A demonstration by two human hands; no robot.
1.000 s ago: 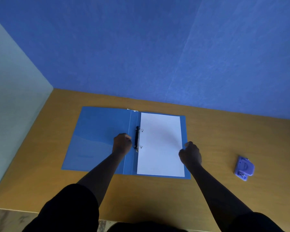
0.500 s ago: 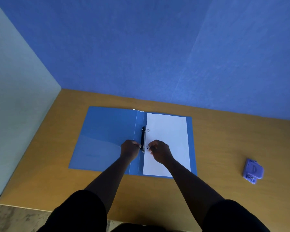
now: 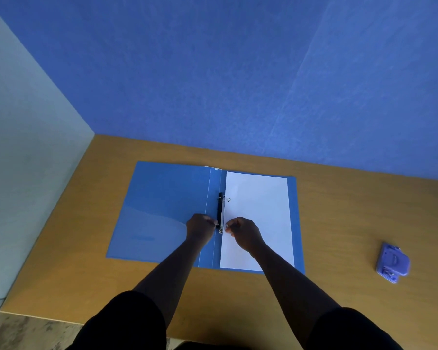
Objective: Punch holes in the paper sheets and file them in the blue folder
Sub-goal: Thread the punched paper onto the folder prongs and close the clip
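Note:
The blue folder [image 3: 162, 210] lies open flat on the wooden table. White paper sheets [image 3: 261, 210] rest on its right half, threaded on the ring mechanism [image 3: 221, 210] along the spine. My left hand [image 3: 200, 227] has its fingers curled at the near end of the mechanism's black bar. My right hand [image 3: 243, 233] pinches the near metal ring at the paper's left edge. The far ring stands free above the sheet.
A purple hole punch [image 3: 392, 262] sits on the table [image 3: 339, 223] to the right, well apart from the folder. A blue wall runs along the table's far edge, and a pale wall stands at the left.
My right hand moved from the folder's right edge to the near ring beside the spine. My left hand stayed at the mechanism. The camera shifted slightly left.

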